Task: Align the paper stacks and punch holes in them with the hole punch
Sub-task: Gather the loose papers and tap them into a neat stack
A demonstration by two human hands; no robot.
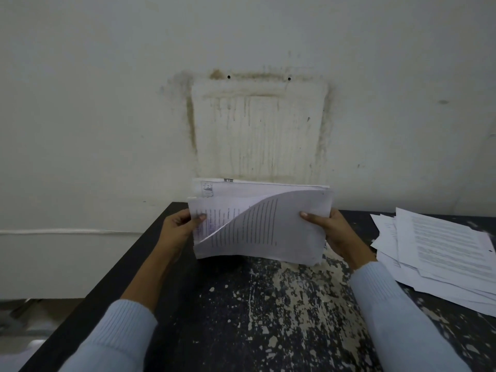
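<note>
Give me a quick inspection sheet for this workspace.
Surface: dark table, paint worn and flaking.
Job's things: paper stack held upright, lower edge at the tabletop, front sheet curling over; hole punch not seen.
Clutter: loose papers fanned out at the right.
Hands: left hand and right hand grip the stack's sides.
Cables: nothing seen.
Surroundings: stained wall with two holes; pale blue sleeves.
</note>
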